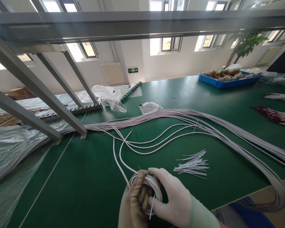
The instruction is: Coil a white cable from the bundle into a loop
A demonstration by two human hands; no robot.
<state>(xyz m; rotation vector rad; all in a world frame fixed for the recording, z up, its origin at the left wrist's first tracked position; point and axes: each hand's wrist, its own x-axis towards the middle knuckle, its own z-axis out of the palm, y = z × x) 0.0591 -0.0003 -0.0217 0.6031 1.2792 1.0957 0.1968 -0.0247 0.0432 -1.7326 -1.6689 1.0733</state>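
My left hand point(138, 199), in a glove with dirty fingers, is closed around a coil of white cable point(156, 186) near the bottom middle. Its fingers pass through the middle of the loops. My right hand point(173, 193), in a white glove, curves round the coil's right side with thumb and forefinger; its other fingers are hidden. Beside the right thumb, a short white tie point(152, 207) hangs across the coil. Two white cable ends point(120, 167) run up from the coil onto the green table. Several loose white ties point(192, 164) lie to the right.
A long bundle of white cables point(156, 115) crosses the green table point(85, 190) and droops over its right edge. Grey metal posts point(38, 76) stand at left. Behind are a plastic bag point(150, 107) and a blue tray point(223, 84). Red-ended cables point(275, 115) lie far right.
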